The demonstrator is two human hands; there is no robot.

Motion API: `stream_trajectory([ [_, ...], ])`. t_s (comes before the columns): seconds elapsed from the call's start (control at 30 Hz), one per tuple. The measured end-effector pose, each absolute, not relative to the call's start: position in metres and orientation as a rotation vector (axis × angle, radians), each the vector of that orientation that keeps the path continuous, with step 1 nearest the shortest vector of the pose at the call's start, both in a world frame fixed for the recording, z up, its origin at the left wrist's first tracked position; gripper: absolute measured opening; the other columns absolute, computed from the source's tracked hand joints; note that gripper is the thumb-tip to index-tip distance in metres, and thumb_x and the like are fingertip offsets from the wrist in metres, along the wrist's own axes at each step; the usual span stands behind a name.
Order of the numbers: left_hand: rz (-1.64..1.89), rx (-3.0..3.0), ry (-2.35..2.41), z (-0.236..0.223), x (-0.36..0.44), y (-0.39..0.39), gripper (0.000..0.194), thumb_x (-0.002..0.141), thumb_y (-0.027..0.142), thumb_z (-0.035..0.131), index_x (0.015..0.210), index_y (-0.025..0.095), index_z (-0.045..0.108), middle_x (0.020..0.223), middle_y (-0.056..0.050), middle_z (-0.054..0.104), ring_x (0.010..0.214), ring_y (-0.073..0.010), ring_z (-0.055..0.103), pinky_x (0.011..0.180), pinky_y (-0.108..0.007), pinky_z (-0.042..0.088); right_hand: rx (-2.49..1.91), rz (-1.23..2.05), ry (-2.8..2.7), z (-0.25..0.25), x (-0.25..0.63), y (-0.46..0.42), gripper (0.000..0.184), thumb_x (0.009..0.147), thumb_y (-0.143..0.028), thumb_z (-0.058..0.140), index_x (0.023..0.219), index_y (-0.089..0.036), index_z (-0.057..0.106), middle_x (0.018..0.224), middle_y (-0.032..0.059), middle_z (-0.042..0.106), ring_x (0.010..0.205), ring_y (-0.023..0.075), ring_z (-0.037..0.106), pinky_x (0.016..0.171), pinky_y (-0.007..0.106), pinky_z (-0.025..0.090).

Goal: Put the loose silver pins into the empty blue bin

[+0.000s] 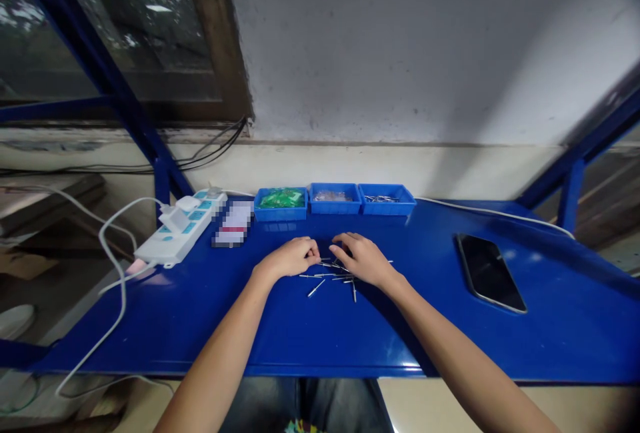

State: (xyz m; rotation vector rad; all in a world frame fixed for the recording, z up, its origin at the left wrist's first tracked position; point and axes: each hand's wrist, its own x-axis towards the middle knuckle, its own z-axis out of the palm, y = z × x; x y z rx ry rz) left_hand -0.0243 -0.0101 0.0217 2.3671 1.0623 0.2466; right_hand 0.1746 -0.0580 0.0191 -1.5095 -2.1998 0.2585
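Several thin silver metal pins, thicker at one end like blind rivets, lie loosely scattered on the blue table. My left hand is at the left side of this pile, its fingers curled closed and the fingertips turned inward. Whatever it may pinch is too small to make out. Over the right part of the pile is my right hand, palm down, with thumb and fingers apart. It covers some of the pins, and I see nothing gripped in it.
Behind my hands stand three blue bins: one with green packets, one with small clear pieces, one with metal pins. A white power strip with cables and a blurred-out card are left; a phone lies right.
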Motion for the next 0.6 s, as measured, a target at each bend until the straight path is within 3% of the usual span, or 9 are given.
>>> stream_trajectory([
  [0.27, 0.559, 2.211, 1.065, 0.031, -0.016, -0.013, 0.020, 0.087, 0.031, 0.040, 0.086, 0.019, 0.055, 0.078, 0.000, 0.060, 0.071, -0.0140, 0.054, 0.065, -0.024, 0.040, -1.311, 0.078, -2.188, 0.021, 0.168, -0.062, 0.021, 0.090, -0.030, 0.042, 0.101, -0.020, 0.057, 0.081, 0.0045, 0.059, 0.075, 0.0156, 0.053, 0.067, 0.026, 0.038],
  [0.6, 0.548, 2.210, 1.073, 0.033, -0.012, -0.016, 0.028, 0.087, 0.039, 0.039, 0.076, 0.018, 0.054, 0.071, 0.002, 0.057, 0.067, -0.0134, 0.052, 0.062, -0.023, 0.038, -1.384, -0.070, -2.222, 0.026, 0.169, -0.063, 0.023, 0.092, -0.025, 0.034, 0.092, -0.019, 0.056, 0.083, 0.0059, 0.060, 0.078, 0.0162, 0.053, 0.071, 0.027, 0.037],
])
